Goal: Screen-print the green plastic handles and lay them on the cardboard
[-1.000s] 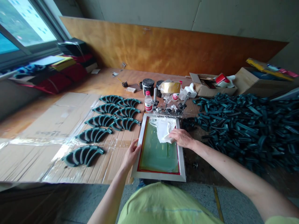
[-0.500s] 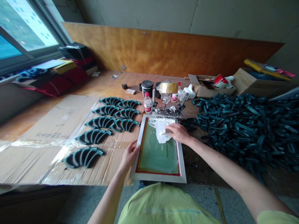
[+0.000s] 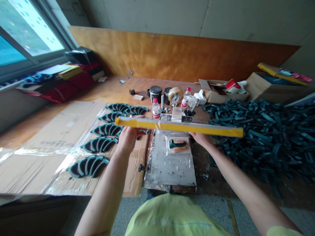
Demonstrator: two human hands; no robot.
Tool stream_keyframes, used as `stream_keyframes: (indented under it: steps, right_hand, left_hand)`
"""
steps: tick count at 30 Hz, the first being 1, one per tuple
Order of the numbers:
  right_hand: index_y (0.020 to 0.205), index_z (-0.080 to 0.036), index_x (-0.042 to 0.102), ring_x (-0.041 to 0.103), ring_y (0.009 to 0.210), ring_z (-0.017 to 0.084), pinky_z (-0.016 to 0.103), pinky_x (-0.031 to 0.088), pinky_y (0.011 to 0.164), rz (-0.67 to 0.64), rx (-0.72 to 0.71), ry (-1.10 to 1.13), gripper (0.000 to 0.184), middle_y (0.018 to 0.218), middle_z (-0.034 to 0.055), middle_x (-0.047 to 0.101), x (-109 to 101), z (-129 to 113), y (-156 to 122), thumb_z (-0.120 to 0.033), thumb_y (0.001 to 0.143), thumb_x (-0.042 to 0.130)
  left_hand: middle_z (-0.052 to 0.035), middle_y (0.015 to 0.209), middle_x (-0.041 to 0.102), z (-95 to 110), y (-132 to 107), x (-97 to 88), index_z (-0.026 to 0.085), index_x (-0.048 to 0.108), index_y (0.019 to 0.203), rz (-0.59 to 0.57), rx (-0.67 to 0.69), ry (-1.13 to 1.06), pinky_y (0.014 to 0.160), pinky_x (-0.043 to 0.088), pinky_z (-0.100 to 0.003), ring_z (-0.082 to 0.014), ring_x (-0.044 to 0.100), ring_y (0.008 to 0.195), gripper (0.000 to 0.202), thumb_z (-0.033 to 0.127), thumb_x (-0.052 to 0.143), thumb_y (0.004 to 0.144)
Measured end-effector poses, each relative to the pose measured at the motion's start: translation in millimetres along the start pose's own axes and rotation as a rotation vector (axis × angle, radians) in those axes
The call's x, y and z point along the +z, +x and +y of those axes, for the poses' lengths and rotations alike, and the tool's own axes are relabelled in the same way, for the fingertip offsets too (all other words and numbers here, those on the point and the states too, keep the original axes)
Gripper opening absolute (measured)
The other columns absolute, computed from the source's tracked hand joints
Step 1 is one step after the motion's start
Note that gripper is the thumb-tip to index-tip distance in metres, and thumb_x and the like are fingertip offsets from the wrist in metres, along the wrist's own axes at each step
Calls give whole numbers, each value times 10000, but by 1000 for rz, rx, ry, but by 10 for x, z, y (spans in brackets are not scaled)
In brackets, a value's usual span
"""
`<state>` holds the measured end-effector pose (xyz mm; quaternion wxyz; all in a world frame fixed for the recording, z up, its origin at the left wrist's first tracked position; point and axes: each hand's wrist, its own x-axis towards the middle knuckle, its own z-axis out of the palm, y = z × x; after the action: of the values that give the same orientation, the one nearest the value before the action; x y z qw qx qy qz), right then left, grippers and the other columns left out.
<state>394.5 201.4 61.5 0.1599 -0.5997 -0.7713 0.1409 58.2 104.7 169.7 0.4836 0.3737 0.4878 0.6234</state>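
Observation:
The screen printing frame (image 3: 177, 126) is raised and seen edge-on, with yellow along its near edge. My left hand (image 3: 128, 137) is closed around its left part. My right hand (image 3: 201, 139) is just under the frame's right half; its fingers are hidden behind the frame, so their grip does not show. Below, a dark green curved handle piece (image 3: 177, 144) lies in a holder on the metal base plate (image 3: 169, 167). A metal hinge clamp (image 3: 188, 114) stands behind the frame.
Rows of dark green curved pieces (image 3: 88, 166) lie on cardboard (image 3: 59, 131) at left. A large heap of similar pieces (image 3: 261, 141) covers the right side. Bottles (image 3: 156, 109), a black tub (image 3: 156, 93), a tape roll (image 3: 175, 95) and open boxes (image 3: 223, 93) stand behind.
The frame has swung up from lying flat, uncovering the base plate and green piece. My left hand rose with it. My right hand, earlier over the white ink on the mesh, is now below the frame.

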Motion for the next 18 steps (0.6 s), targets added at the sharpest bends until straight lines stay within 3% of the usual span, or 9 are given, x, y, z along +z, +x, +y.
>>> stream_keyframes:
  steps: [4, 6, 8, 10, 11, 13, 15, 16, 18]
  right_hand:
    - [1101, -196, 594, 604, 976, 225, 313, 448, 805, -175, -205, -62, 365, 1060, 79, 662, 353, -177, -333, -331, 796, 742]
    - [1028, -199, 618, 579, 996, 223, 325, 434, 840, -185, -254, -105, 249, 1039, 72, 644, 372, -340, -422, -289, 822, 723]
    - [956, -194, 634, 565, 972, 213, 324, 429, 845, -129, -263, -99, 110, 989, 67, 632, 332, -558, -533, -266, 877, 659]
    - [924, -186, 639, 552, 959, 214, 331, 429, 855, -37, -301, -75, 104, 956, 71, 626, 312, -824, -704, -286, 907, 617]
    - [917, -184, 642, 549, 960, 218, 336, 429, 862, -10, -353, -64, 128, 942, 74, 626, 321, -952, -802, -307, 914, 605]
    - [919, -196, 651, 562, 947, 214, 331, 439, 861, -44, -501, -27, 176, 902, 61, 634, 356, -1107, -970, -360, 924, 586]
    - [977, -225, 659, 594, 922, 195, 307, 458, 828, -103, -513, 7, 199, 900, 41, 652, 352, -1013, -1048, -390, 940, 555]
    - [1023, -237, 656, 612, 910, 189, 296, 467, 802, -114, -422, -4, 209, 924, 41, 663, 317, -852, -1048, -393, 948, 539]
    - [1087, -224, 642, 643, 881, 200, 302, 480, 755, -96, -64, -123, 239, 990, 83, 675, 192, -350, -998, -380, 961, 512]
  left_hand:
    - [-42, 806, 709, 72, 129, 150, 187, 614, 962, 41, 35, -78, 573, 521, -227, -155, 664, 712, 493, 641, 608, 771]
    - [-25, 807, 710, -90, -7, 174, 208, 594, 1062, 122, -8, -77, 555, 516, -215, -139, 661, 677, 514, 637, 609, 779]
    - [-48, 830, 719, -384, -277, 209, 201, 589, 1131, 72, -229, -10, 531, 519, -229, -154, 669, 661, 570, 638, 626, 769]
    - [-109, 880, 731, -734, -608, 258, 164, 612, 1134, -127, -567, 73, 537, 539, -278, -207, 695, 711, 635, 672, 618, 753]
    - [-119, 914, 732, -901, -761, 276, 170, 617, 1127, -181, -667, 67, 560, 549, -299, -227, 704, 758, 638, 691, 593, 759]
    - [-104, 875, 730, -1166, -968, 253, 176, 650, 995, -196, -743, 47, 564, 534, -292, -225, 700, 758, 586, 706, 567, 761]
    - [-79, 691, 694, -1318, -994, 104, 163, 641, 743, -127, -723, 134, 498, 470, -253, -185, 653, 603, 574, 726, 531, 754]
    - [-66, 582, 648, -1355, -943, -23, 164, 601, 622, -81, -697, 229, 456, 422, -242, -161, 597, 507, 598, 738, 497, 755]
    - [-47, 426, 537, -1370, -766, -349, 184, 509, 468, -24, -614, 474, 409, 342, -245, -129, 471, 382, 653, 749, 397, 776]
